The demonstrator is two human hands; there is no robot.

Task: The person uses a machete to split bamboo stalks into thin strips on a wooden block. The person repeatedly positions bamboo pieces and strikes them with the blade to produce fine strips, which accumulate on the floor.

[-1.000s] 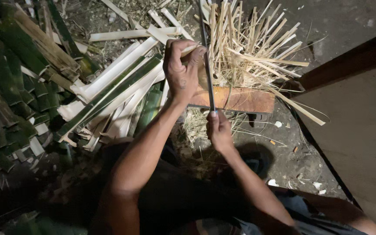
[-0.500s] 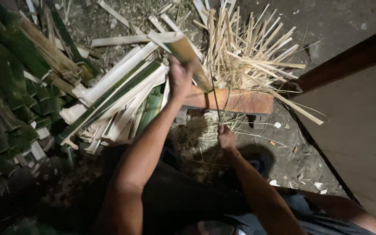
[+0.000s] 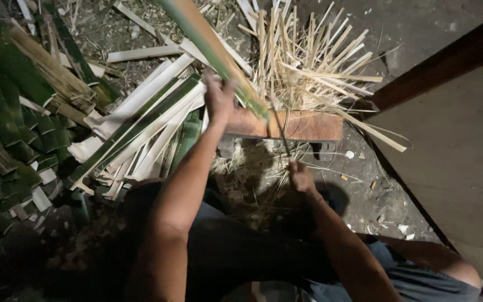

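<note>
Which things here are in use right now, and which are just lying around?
In use: left hand gripping bamboo piece; right hand on blade; wooden block.
Lying about: split slats; green strips; thin splints; board.

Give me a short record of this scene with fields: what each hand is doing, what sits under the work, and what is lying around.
left hand: grips a green bamboo strip that slants up and away
right hand: holds the handle of a thin blade, lower and nearer the body
blade: meets the strip's lower end over the wooden block
left of block: pile of split bamboo strips, green and pale
behind block: heap of thin pale slivers
right side: wooden board
</note>
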